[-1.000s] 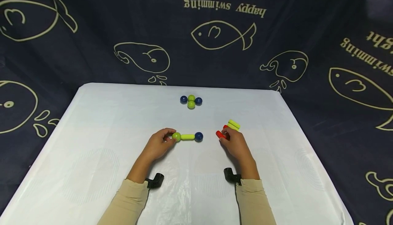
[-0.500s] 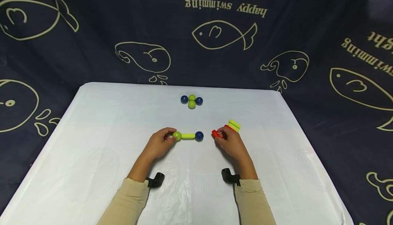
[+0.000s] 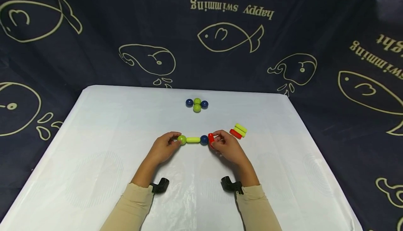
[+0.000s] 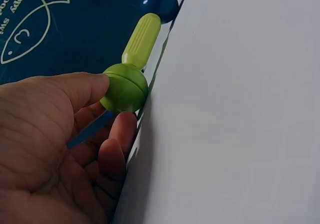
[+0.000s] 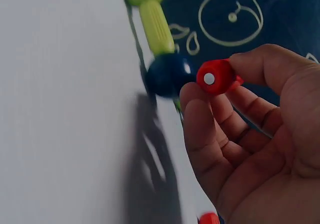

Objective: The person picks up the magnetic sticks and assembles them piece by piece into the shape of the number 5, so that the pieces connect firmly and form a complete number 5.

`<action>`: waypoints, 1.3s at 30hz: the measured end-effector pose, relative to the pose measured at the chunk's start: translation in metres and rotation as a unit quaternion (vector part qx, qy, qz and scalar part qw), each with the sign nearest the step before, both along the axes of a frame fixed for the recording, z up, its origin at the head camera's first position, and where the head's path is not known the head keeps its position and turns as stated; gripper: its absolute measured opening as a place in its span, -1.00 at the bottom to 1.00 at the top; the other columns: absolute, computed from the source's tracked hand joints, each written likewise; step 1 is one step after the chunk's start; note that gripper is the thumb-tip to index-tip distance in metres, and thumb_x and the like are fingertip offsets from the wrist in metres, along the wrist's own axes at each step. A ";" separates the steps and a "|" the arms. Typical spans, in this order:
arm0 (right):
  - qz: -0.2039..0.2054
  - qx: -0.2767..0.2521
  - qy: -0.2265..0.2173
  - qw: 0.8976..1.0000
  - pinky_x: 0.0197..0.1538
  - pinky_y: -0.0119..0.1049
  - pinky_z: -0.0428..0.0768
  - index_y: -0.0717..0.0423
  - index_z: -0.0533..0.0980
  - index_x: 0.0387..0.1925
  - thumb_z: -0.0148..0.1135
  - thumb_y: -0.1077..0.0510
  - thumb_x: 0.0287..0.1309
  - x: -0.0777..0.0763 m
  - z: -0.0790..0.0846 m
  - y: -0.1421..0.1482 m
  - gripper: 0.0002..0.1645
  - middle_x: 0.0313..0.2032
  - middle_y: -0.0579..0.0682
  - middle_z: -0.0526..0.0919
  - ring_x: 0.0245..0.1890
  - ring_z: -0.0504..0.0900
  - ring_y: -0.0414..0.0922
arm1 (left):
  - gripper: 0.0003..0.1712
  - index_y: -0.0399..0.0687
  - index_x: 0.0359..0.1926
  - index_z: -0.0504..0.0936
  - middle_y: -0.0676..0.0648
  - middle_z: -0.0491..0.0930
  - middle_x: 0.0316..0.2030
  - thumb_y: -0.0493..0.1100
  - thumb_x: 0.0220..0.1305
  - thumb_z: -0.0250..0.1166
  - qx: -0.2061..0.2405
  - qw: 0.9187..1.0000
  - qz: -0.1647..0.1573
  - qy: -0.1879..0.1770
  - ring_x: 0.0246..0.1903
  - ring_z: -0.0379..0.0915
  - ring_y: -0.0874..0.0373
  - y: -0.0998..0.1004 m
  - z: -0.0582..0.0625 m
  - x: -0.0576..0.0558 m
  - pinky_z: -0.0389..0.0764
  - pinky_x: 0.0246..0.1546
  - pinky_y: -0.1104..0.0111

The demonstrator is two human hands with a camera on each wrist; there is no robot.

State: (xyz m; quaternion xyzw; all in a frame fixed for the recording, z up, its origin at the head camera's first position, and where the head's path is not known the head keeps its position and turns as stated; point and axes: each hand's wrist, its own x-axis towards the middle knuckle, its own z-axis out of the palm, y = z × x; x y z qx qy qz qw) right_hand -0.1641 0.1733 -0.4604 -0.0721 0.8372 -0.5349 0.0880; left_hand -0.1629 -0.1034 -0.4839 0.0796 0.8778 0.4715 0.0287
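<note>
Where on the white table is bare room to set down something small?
Bare: the left side of the white table, from its edge to the left grip, and between the three loose sticks and its right edge. Crowded: the middle, where the right grip holds a red stick beside a blue ball, and around the four far balls.

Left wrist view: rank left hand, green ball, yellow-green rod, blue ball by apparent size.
1. Left hand
2. Green ball
3. Yellow-green rod and blue ball: too alike in area to rank.
</note>
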 end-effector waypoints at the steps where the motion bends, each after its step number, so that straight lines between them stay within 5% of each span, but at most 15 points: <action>1: 0.005 -0.013 -0.009 1.000 -0.36 -0.24 0.61 0.16 0.51 0.08 0.24 0.29 0.23 0.000 0.000 -0.003 -0.63 -0.28 0.06 0.58 -0.43 0.59 -0.06 | -0.62 -0.08 0.18 0.60 -0.06 0.64 -0.05 -0.11 0.39 0.25 -0.001 1.000 0.001 0.000 -0.23 0.46 0.12 0.000 0.000 0.000 0.45 -0.17 0.20; 9: 0.055 -0.111 -0.047 0.991 -0.29 -0.23 0.62 0.32 0.45 0.07 0.15 0.35 0.25 0.004 -0.004 -0.024 -0.65 -0.26 0.09 0.52 -0.37 0.59 -0.08 | -0.61 -0.07 0.18 0.61 -0.05 0.64 -0.05 -0.10 0.39 0.25 -0.004 1.000 0.004 0.002 -0.23 0.47 0.12 0.000 -0.001 0.000 0.46 -0.16 0.19; 17: 0.077 -0.120 -0.055 0.988 -0.31 -0.28 0.59 0.39 0.43 0.05 0.12 0.37 0.27 0.007 -0.008 -0.037 -0.68 -0.34 0.03 0.50 -0.40 0.51 -0.13 | -0.61 -0.08 0.18 0.61 -0.05 0.65 -0.05 -0.09 0.39 0.25 -0.008 1.000 0.004 0.002 -0.23 0.48 0.13 0.001 -0.001 0.000 0.47 -0.16 0.19; 25: 0.100 0.003 0.009 0.995 -0.31 -0.33 0.54 0.23 0.55 -0.08 0.19 0.34 0.22 0.014 -0.006 -0.044 -0.78 -0.34 -0.04 0.61 -0.41 0.55 -0.16 | -0.62 -0.07 0.17 0.62 -0.04 0.66 -0.08 -0.09 0.38 0.26 -0.007 1.000 0.008 0.001 -0.24 0.48 0.13 0.001 0.000 -0.001 0.47 -0.17 0.20; 31: 0.147 0.113 0.079 0.980 -0.28 -0.32 0.48 0.06 0.59 -0.17 0.25 0.31 0.11 0.016 -0.008 -0.047 -0.77 -0.43 -0.18 0.56 -0.41 0.50 -0.24 | -0.62 -0.06 0.16 0.62 -0.03 0.66 -0.08 -0.08 0.38 0.26 -0.008 1.000 0.011 -0.002 -0.24 0.48 0.13 0.001 0.000 -0.001 0.47 -0.17 0.20; 39: 0.171 0.152 0.104 0.968 -0.27 -0.28 0.47 0.07 0.58 -0.16 0.32 0.29 0.04 0.020 -0.006 -0.053 -0.73 -0.41 -0.13 0.54 -0.40 0.46 -0.20 | -0.62 -0.05 0.16 0.62 -0.04 0.66 -0.06 -0.09 0.38 0.27 -0.004 1.000 0.010 -0.006 -0.24 0.49 0.14 0.001 0.000 -0.001 0.48 -0.16 0.19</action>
